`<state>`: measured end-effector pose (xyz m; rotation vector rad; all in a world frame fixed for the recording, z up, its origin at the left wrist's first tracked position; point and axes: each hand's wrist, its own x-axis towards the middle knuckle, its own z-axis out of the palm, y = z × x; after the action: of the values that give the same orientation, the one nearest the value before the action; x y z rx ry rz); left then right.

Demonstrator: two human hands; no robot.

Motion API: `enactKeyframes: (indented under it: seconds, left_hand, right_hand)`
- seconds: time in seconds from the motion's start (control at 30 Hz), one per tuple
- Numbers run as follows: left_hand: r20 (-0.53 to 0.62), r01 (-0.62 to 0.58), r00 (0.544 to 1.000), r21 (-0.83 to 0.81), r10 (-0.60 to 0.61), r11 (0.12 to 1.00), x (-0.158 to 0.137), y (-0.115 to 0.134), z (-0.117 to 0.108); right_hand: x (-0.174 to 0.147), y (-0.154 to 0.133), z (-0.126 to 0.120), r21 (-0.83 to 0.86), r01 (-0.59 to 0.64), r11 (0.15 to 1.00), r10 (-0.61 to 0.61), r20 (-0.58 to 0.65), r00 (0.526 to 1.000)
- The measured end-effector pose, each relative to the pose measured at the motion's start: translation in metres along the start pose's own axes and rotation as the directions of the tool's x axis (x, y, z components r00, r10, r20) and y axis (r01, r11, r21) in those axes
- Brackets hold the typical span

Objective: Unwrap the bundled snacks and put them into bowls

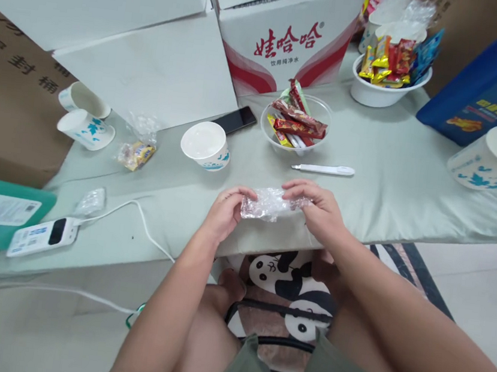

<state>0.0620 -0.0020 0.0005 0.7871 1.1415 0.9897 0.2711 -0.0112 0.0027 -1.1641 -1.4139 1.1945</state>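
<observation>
1 clear wrapper [268, 205], held at both ends

We pinch it with left hand [226, 212] and right hand [320, 210]. Beyond right hand: 1 white knife [329, 170], then 1 clear bowl of snacks [320, 107]. Beyond left hand: 1 paper cup [206, 144], 2 more cups [84, 129] further left

Wrap [265, 205]: clear plastic, crinkled, glossy. Bench [392, 194]: cloth-covered, creased, faint sheen. Cup [216, 161]: smooth paper. Bowl [323, 109]: clear, glossy plastic. Phone [241, 120]: dark, glossy. Knife [329, 170]: smooth handle, probably plastic, small in view.
</observation>
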Motion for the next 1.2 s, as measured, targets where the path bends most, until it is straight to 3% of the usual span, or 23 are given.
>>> enactKeyframes:
  seconds: [0.13, 0.2, 0.3, 0.37, 0.43, 0.47, 0.53, 0.6, 0.63, 0.67, 0.77, 0.87, 0.97, 1.07, 1.13, 1.2]
  left_hand:
    - [-0.021, -0.033, 0.999, 0.086, 0.035, 0.996, 0.003, 0.002, -0.005]
    - [-0.013, -0.107, 0.994, 0.216, 0.113, 0.970, 0.002, 0.002, -0.007]
    - [0.091, -0.154, 0.987, 0.291, 0.133, 0.944, -0.001, 0.000, -0.008]
    - [0.152, -0.177, 0.979, 0.310, 0.135, 0.934, -0.002, -0.002, -0.008]
    - [0.103, -0.263, 0.965, 0.407, 0.242, 0.875, -0.003, -0.003, -0.010]
    - [0.045, -0.316, 0.940, 0.493, 0.339, 0.811, -0.003, -0.003, -0.011]
    - [-0.040, -0.394, 0.828, 0.667, 0.559, 0.632, -0.005, -0.002, -0.014]
    - [0.009, -0.453, 0.744, 0.742, 0.669, 0.494, -0.008, 0.001, -0.017]
    - [0.065, -0.486, 0.748, 0.731, 0.661, 0.478, -0.011, 0.002, -0.018]
    - [0.128, -0.511, 0.781, 0.693, 0.612, 0.508, -0.013, 0.004, -0.020]
    - [0.277, -0.458, 0.889, 0.535, 0.364, 0.710, -0.020, 0.009, -0.026]
    - [0.323, -0.380, 0.916, 0.503, 0.238, 0.776, -0.024, 0.015, -0.032]
    - [0.305, -0.342, 0.930, 0.520, 0.204, 0.783, -0.027, 0.021, -0.037]
    - [0.279, -0.320, 0.941, 0.544, 0.193, 0.776, -0.028, 0.025, -0.042]
    - [0.235, -0.342, 0.939, 0.546, 0.251, 0.765, -0.028, 0.026, -0.047]
    - [0.164, -0.365, 0.930, 0.513, 0.329, 0.777, -0.026, 0.027, -0.053]
  right_hand:
    - [-0.006, -0.001, -0.003, -0.147, 0.202, 0.968, -0.146, 0.327, 0.934]
    - [-0.005, 0.001, -0.002, -0.236, 0.210, 0.949, -0.135, 0.295, 0.946]
    - [-0.001, 0.004, 0.003, -0.302, 0.079, 0.950, -0.055, 0.089, 0.995]
    - [0.001, 0.004, 0.009, -0.320, 0.007, 0.947, 0.051, 0.171, 0.984]
    - [0.002, 0.001, 0.019, -0.378, -0.006, 0.926, 0.134, 0.314, 0.940]
    - [0.002, 0.000, 0.024, -0.413, 0.006, 0.911, 0.150, 0.344, 0.927]
    - [0.002, -0.002, 0.035, -0.449, 0.017, 0.894, 0.129, 0.293, 0.947]
    - [0.002, -0.004, 0.045, -0.422, 0.016, 0.907, 0.076, 0.200, 0.977]
    - [0.003, -0.004, 0.048, -0.382, 0.019, 0.924, 0.052, 0.175, 0.983]
    - [0.003, -0.004, 0.051, -0.329, 0.026, 0.944, 0.031, 0.167, 0.985]
    - [0.005, -0.002, 0.055, -0.214, 0.064, 0.975, -0.024, 0.183, 0.983]
    - [0.008, 0.004, 0.057, -0.288, 0.142, 0.947, -0.125, 0.075, 0.989]
    - [0.010, 0.011, 0.059, -0.262, 0.159, 0.952, -0.167, -0.008, 0.986]
    - [0.008, 0.013, 0.062, -0.240, 0.033, 0.970, -0.016, 0.070, 0.997]
    - [0.007, 0.009, 0.065, -0.286, -0.016, 0.958, 0.029, 0.041, 0.999]
    - [0.012, 0.000, 0.070, -0.313, 0.007, 0.950, -0.027, -0.059, 0.998]
